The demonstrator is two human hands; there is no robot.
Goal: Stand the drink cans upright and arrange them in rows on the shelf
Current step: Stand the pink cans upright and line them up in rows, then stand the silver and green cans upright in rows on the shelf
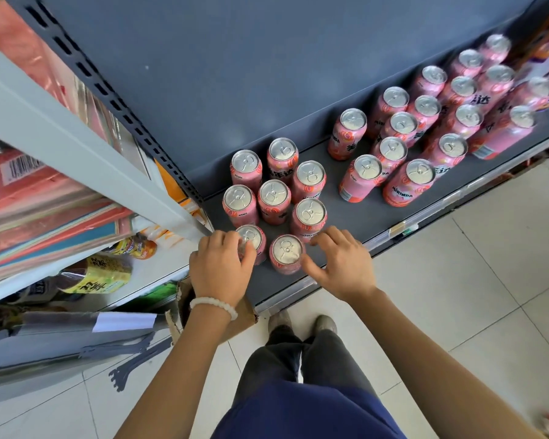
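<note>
The step in hand looks like squaring up the near-left block of pink drink cans on the dark shelf (355, 213), all of which already stand upright with their silver tops showing. The left hand (221, 264) curls its fingers over and round the front-left can (253, 239), gripping it at the top. The right hand (339, 264) holds nothing: its fingers are spread and relaxed, the thumb just beside the front-middle can (286, 252) and the fingertips close to the can behind it (309, 217); whether they actually touch either can I cannot tell. Counting the left block gives eight cans: two at the front edge, three in the row behind, and three at the back. That front row seems one short, with a bare spot at its right where the open hand hovers. To the right, across a gap of bare shelf, stands a larger group running back in diagonal rows; I count about seventeen there, though the far ones are blurred and the tally is unsure. The next move, as I judge it, calls for nudging the two front cans into line with the columns behind, then bringing a can from the right-hand group to fill the empty corner without tipping its neighbours.
</note>
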